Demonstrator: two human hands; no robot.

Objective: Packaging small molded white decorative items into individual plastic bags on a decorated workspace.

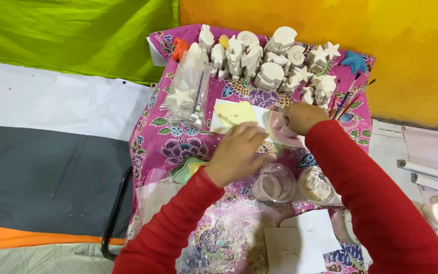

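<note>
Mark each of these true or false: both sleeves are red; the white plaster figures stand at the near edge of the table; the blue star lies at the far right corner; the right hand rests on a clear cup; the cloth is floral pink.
1. Both sleeves are red. True: the left hand and right hand both come out of red sleeves.
2. The white plaster figures stand at the near edge. False: they are lined up at the far edge, by the yellow wall.
3. The blue star lies at the far right corner. True.
4. The right hand rests on a clear cup. False: it holds a pale pink piece; the cup stands nearer the person, untouched.
5. The cloth is floral pink. True.
</note>
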